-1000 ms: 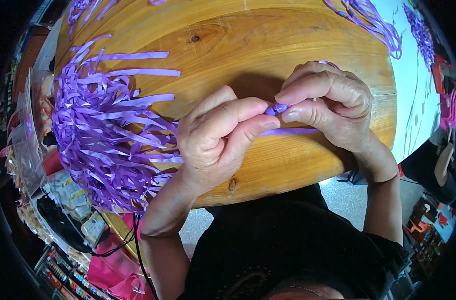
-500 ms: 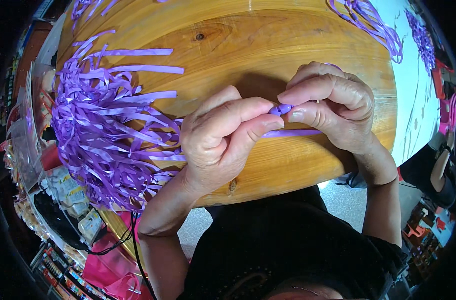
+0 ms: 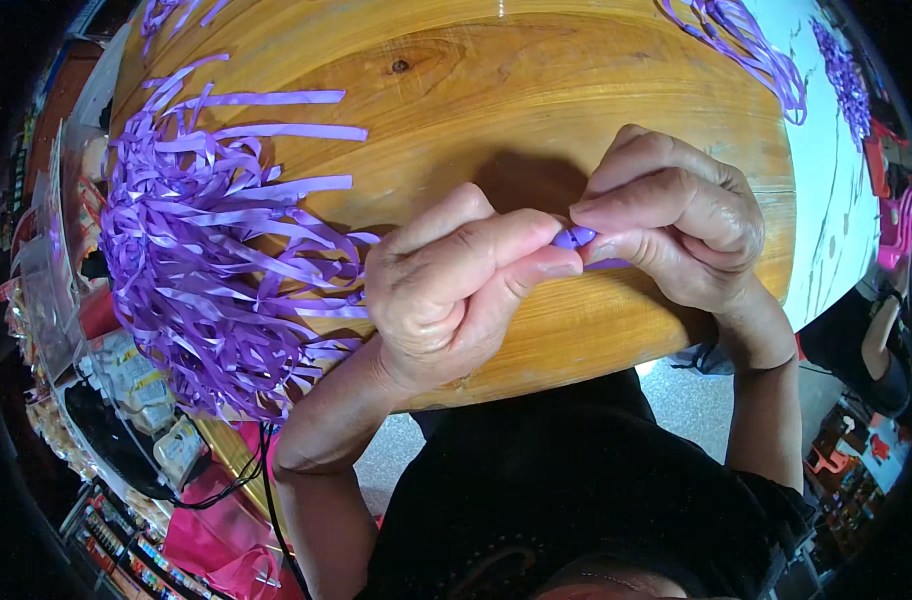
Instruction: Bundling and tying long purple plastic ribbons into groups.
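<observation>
Between my two hands, over the near part of the wooden table (image 3: 446, 75), is a small folded piece of purple ribbon (image 3: 574, 237). My left hand (image 3: 451, 280) is closed, pinching its left side between thumb and forefinger. From the other side my right hand (image 3: 681, 215) pinches it the same way, with the other fingers curled in. A strip of ribbon shows just below the fingertips; most of its length is hidden behind the hands. A big heap of purple ribbon strips (image 3: 201, 240) lies to the left of my left hand.
Looped purple ribbons (image 3: 746, 55) lie at the far right of the table, beside a white marbled surface (image 3: 826, 210) with a purple bunch (image 3: 844, 85) on it. Clear plastic packages (image 3: 136, 385) and a black cable (image 3: 269, 500) sit at the left. Another person's arm (image 3: 881, 330) shows at right.
Both hands have shifted slightly right with the pinched ribbon. The fold now shows more rounded between the fingertips, and less of the strip below is visible.
</observation>
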`<state>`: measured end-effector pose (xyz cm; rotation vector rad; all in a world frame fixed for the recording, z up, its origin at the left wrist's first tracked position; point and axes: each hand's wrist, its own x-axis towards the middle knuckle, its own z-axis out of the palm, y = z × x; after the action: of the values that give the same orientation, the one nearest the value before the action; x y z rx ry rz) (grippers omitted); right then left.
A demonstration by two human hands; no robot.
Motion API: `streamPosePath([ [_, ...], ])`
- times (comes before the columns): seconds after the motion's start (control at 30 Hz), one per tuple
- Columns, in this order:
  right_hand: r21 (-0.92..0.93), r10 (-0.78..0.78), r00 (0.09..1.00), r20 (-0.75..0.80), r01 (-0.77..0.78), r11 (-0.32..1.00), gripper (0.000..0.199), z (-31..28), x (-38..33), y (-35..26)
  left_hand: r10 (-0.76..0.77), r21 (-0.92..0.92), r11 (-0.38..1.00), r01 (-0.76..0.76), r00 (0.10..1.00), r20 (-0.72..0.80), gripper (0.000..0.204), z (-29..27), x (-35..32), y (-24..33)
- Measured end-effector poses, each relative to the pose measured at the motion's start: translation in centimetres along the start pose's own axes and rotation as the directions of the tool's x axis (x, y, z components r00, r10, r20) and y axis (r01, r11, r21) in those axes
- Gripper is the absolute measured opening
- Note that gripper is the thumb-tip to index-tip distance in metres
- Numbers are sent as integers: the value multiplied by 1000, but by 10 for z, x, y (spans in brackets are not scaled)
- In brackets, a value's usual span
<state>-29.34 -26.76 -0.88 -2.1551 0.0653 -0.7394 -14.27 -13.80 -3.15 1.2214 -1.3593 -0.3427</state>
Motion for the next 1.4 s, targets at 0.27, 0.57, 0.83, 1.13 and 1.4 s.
streamPosePath([
  [0.27, 58, -30, 1000, -2, 30, 998, 18, 1, 0, -3, 70, -6, 998, -70, 998, 4, 27, 2, -3, 0],
  [0.57, 127, 5, 1000, 19, -8, 992, 18, 1, -4, -16, 90, -123, 989, -80, 993, 79, 25, -2, -1, 2],
  [0.83, 50, 25, 999, 24, -26, 998, 20, 3, -6, -18, 74, -123, 991, -59, 990, 121, 24, -2, -3, 0],
  [1.13, 15, -118, 993, 18, 118, 993, 24, 3, -1, 0, -119, -229, 964, 135, 990, 80, 19, 2, -4, -2],
  [1.4, 21, -107, 994, 17, 106, 994, 31, -2, 0, 3, 7, -131, 991, 4, 997, 81, 22, 2, 0, -5],
])
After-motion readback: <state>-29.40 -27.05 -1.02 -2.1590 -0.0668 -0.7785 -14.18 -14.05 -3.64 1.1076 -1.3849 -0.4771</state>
